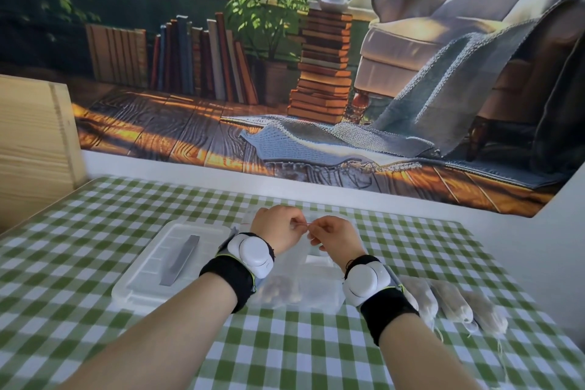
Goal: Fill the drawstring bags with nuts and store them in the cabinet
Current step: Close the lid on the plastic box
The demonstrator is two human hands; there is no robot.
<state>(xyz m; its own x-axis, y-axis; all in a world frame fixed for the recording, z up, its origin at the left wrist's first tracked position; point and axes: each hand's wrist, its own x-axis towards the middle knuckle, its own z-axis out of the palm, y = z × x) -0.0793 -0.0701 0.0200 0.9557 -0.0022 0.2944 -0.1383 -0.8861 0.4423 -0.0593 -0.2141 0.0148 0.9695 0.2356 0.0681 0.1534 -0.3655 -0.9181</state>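
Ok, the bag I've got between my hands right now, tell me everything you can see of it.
The bag is sheer, whitish fabric, nearly see-through, held upright over the checked tablecloth. A clump of brown nuts sits in its bottom; the upper part looks empty. At its mouth, the left hand and the right hand each pinch the thin drawstring, stretched between them. Whether its base rests on anything is unclear.

Bag (294, 263) — drawstring (304, 224) between fingers (296, 222)

Green-white checked tablecloth (95, 231), grey-handled clear lid (152, 266)
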